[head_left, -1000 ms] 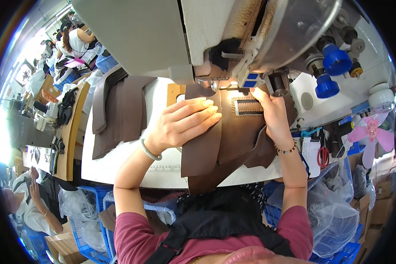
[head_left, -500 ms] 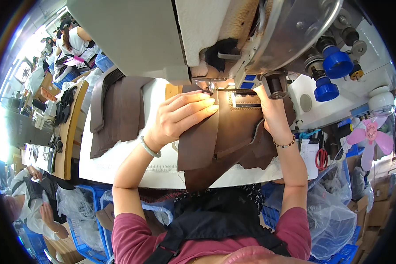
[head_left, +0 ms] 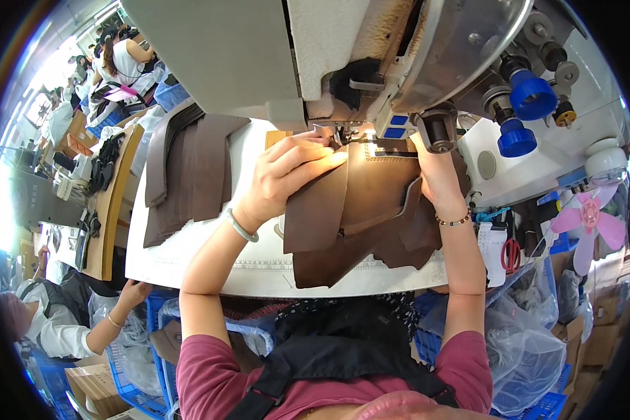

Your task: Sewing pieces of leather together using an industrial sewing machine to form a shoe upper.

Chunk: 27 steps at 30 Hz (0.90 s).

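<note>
Brown leather pieces (head_left: 381,185), joined together, lie under the sewing machine's needle area (head_left: 341,134), lit by its lamp. A narrower leather strip (head_left: 317,213) lies along their left side. My left hand (head_left: 283,175) is closed on this strip's upper part, bent fingertips close beside the presser foot. At the right edge, my right hand (head_left: 437,175) grips the leather near a stitched rectangular opening (head_left: 390,155). Its fingertips are partly hidden behind the machine's parts. The lower leather flaps hang loosely toward me over the white table (head_left: 259,276).
Stacked brown leather pieces (head_left: 189,168) lie on the table's left. Blue knobs (head_left: 535,94) jut from the machine at upper right. Red-handled scissors (head_left: 512,255) and a pink fan (head_left: 590,215) stand farther right. A co-worker's arm (head_left: 112,325) reaches the table's left corner.
The leather has slid a little away from me under the machine. My left fingers have bent more; my right hand stays at the edge. The co-worker's hand has moved to the table corner.
</note>
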### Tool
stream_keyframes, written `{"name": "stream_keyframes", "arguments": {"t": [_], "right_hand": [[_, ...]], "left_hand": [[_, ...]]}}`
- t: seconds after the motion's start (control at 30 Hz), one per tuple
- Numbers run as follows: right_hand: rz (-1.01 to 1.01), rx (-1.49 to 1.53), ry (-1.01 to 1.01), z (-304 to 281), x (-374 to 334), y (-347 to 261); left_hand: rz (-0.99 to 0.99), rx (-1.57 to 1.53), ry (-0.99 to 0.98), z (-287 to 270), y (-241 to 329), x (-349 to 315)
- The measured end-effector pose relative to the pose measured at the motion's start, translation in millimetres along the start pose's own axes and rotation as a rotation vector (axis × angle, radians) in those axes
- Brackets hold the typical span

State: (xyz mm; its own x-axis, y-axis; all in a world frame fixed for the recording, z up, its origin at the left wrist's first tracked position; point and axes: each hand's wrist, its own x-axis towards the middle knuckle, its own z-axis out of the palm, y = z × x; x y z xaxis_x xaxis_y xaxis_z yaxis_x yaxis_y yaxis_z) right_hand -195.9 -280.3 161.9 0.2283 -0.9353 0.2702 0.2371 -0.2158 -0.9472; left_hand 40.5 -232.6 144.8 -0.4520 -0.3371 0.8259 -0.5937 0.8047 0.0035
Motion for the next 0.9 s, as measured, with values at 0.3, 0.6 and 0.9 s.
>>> {"name": "stream_keyframes", "arguments": {"t": [0.3,0.6,0.9], "right_hand": [[-0.030,0.064,0.016,-11,-27,14],[-0.037,-0.067,-0.079,-7,-30,11],[-0.071,-0.116,-0.066,-3,-33,8]], "left_hand": [[0.055,-0.013,0.041,2,2,1],[0.126,0.017,-0.055,-8,2,-5],[0.082,0.188,-0.201,-20,28,5]]}}
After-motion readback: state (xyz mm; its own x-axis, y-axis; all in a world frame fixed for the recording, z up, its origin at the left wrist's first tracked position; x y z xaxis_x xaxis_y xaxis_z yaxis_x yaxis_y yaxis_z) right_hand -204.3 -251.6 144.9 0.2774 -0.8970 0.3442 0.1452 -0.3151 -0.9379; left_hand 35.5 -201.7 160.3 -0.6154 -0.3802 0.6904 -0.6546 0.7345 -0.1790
